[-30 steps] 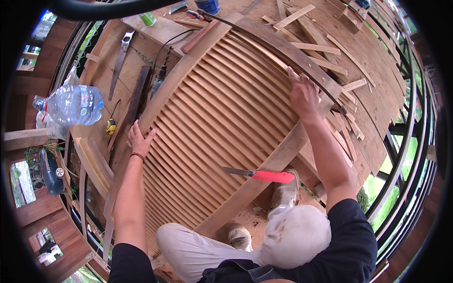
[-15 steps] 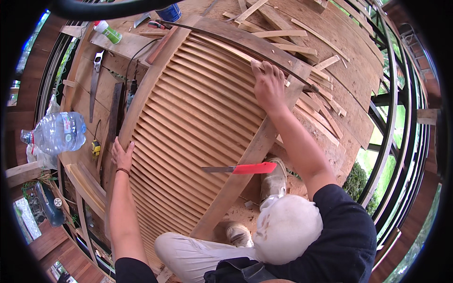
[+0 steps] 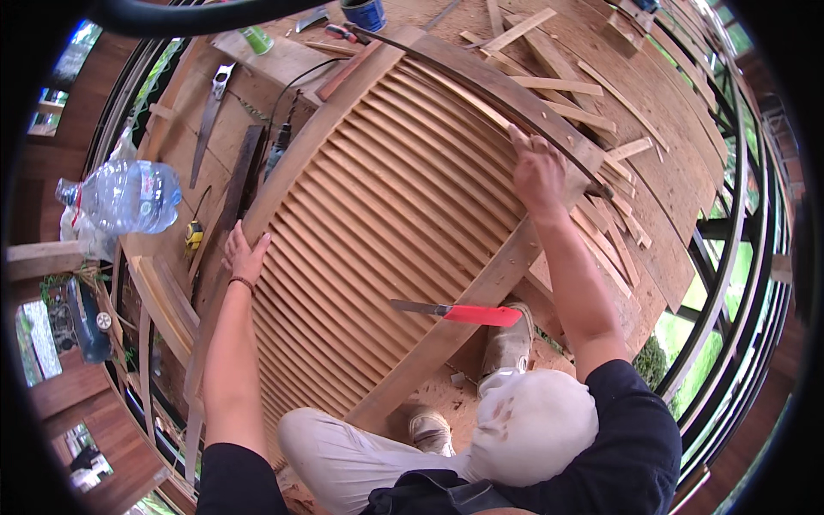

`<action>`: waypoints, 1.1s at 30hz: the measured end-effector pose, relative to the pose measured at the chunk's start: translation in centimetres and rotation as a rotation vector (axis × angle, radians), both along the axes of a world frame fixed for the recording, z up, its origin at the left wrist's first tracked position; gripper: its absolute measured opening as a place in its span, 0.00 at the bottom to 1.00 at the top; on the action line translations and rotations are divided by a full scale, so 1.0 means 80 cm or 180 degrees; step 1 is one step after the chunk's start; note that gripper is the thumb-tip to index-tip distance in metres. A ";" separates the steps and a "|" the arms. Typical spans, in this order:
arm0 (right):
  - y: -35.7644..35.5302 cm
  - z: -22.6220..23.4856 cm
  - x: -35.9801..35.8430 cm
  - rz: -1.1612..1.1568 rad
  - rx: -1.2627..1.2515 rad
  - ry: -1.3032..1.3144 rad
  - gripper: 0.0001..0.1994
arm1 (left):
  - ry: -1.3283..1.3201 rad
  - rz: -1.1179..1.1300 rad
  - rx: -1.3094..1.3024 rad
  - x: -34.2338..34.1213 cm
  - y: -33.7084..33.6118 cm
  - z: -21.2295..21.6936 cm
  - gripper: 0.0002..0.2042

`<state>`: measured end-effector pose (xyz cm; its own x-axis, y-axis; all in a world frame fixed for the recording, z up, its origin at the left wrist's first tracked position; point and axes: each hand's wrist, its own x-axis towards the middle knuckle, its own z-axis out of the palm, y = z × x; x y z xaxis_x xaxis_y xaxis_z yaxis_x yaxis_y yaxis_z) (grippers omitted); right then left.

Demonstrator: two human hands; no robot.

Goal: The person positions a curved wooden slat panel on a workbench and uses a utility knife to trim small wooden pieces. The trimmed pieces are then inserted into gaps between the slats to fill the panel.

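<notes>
A wooden louvered panel (image 3: 386, 206) with many thin slats lies tilted across the picture before me. My left hand (image 3: 246, 251) rests on its left rail, fingers spread over the outer edge. At the far right corner my right hand (image 3: 539, 172) has its fingers curled against the end of a pale slat (image 3: 468, 99); their undersides are hidden. Beyond that slat runs the dark curved top rail (image 3: 498, 81). A tool with a red handle (image 3: 482, 315) and a narrow blade lies across the right rail, blade over the slats, untouched by either hand.
Offcut strips (image 3: 558, 86) litter the boards at the far right. To the left are a handsaw (image 3: 209, 120), a power drill (image 3: 279, 146), a tape measure (image 3: 194, 233) and a large plastic bottle (image 3: 129, 196). A blue can (image 3: 364, 13) stands at the back. Metal railings (image 3: 730, 249) border the right.
The whole view has shifted, so the panel and tools appear farther right. My right hand's fingers look more curled at the slat's end. My left hand stays on the left rail.
</notes>
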<state>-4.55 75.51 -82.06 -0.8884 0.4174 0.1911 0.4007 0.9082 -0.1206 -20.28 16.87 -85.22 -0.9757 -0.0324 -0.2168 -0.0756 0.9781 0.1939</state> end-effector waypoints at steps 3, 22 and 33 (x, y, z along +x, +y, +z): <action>0.001 -0.006 0.000 0.0037 0.0047 0.0054 0.27 | -0.0046 0.0067 -0.0030 0.001 -0.001 0.004 0.48; -0.003 0.008 -0.006 0.0154 0.0092 -0.0197 0.26 | -0.0088 -0.0035 -0.0118 0.005 0.006 0.008 0.51; -0.023 0.020 -0.008 0.0038 0.0252 -0.0289 0.25 | -0.0155 -0.0205 0.0032 0.001 0.000 0.013 0.52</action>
